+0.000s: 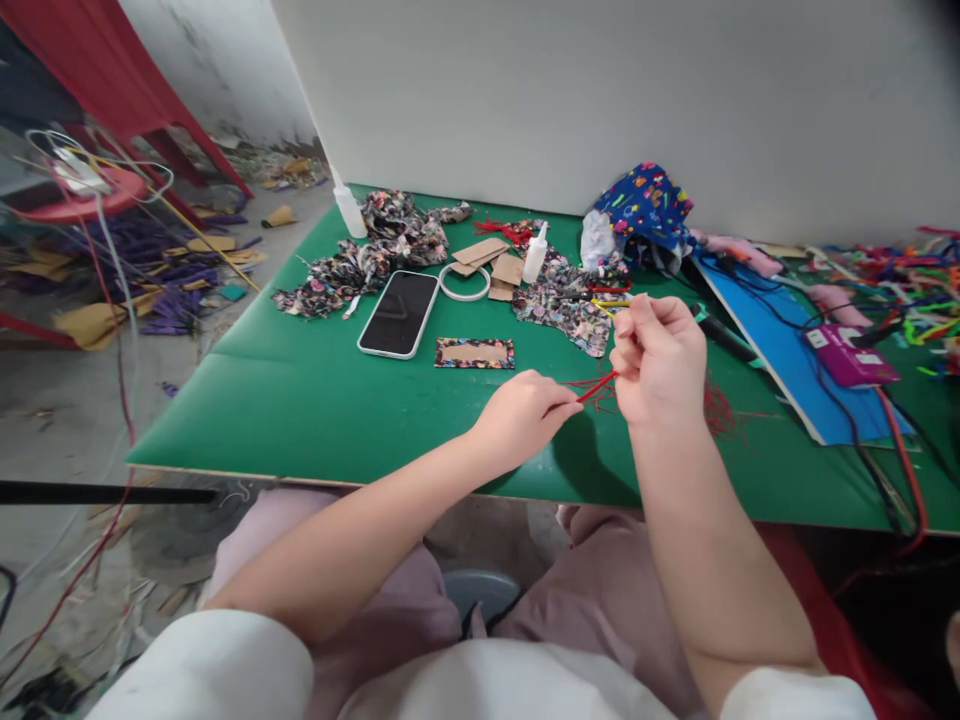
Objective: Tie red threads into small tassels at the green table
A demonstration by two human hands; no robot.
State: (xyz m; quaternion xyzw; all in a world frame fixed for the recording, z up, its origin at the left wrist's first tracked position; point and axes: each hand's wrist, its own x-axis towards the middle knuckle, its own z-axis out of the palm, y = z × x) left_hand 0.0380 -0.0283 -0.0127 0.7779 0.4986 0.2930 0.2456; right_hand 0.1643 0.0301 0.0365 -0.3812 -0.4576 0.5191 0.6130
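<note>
Head view — left fingers pinching red cord, right fingers curled around it — purple box, marking illegible

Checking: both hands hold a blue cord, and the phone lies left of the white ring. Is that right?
Not quite: the cord is red, not blue, as the head view shows. The rest holds: the left hand and right hand both hold it, and the phone lies left of the white ring.
</note>
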